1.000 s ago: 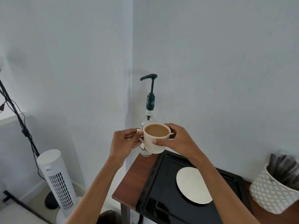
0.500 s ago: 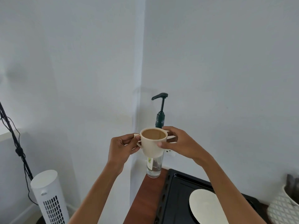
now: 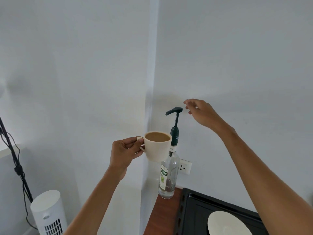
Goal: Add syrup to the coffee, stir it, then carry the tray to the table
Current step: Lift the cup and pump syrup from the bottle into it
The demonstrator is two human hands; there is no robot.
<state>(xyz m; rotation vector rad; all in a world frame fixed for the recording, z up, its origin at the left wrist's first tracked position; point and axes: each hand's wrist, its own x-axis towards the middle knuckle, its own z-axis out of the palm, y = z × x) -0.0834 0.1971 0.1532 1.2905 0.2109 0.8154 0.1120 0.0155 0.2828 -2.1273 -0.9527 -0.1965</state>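
Head view. The left hand (image 3: 124,152) holds a cream cup (image 3: 157,146) by its handle: thumb and forefinger are pinched together on the loop, the other fingers curled beneath it. The cup is in the air, upright, with milky brown coffee (image 3: 157,136) near the rim. It hangs left of the bottle (image 3: 167,177), its right side overlapping the bottle's neck in the picture; whether the two touch cannot be told.

The bottle is clear glass with a green-and-white label, standing upright on the near-left corner of a reddish-brown table (image 3: 162,216), close to the room's corner. A dark green pump (image 3: 175,122) rises from its neck, plunger fully up, its spout pointing left above the cup's far rim.

The right hand (image 3: 202,114) is raised beside the pump head, just right of it and slightly above. Its fingers are loosely spread and bent, holding nothing; the fingertips (image 3: 187,103) sit near the pump top without touching it.

A black tray (image 3: 191,211) lies on the table right of the bottle, with a round cream saucer (image 3: 227,224) on it, partly cut by the bottom edge and partly hidden by the right forearm.

A white socket (image 3: 184,167) is on the wall behind the bottle. At lower left stands a white tower fan (image 3: 48,212), and a black stand with cables (image 3: 17,165) runs up the left edge.
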